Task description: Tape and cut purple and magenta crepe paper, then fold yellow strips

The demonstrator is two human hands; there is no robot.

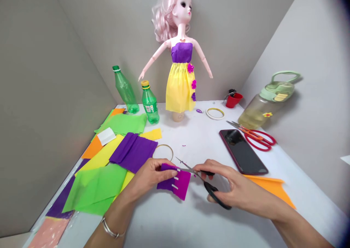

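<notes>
My left hand (153, 177) pinches the upper left part of a folded purple and magenta piece (183, 184), thumb on top. Several short white slits or strips run down the middle of this piece. In my right hand (229, 184) are black-handled scissors (216, 195), fingers through the loops. Their blades stand apart, and the lower one lies at the top edge of the piece, close to my left thumb. Behind, a pink-haired doll (182, 51) stands upright in a purple top and yellow skirt, with magenta and purple flowers down one side.
Purple cloth (133, 151) and green sheets (94, 191) lie left. Behind them stand two green bottles (150, 107). A phone (243, 151), red scissors (259, 138), a water bottle (257, 107) and an orange sheet (273, 189) are right. A thin hoop (172, 153) lies beyond my hands.
</notes>
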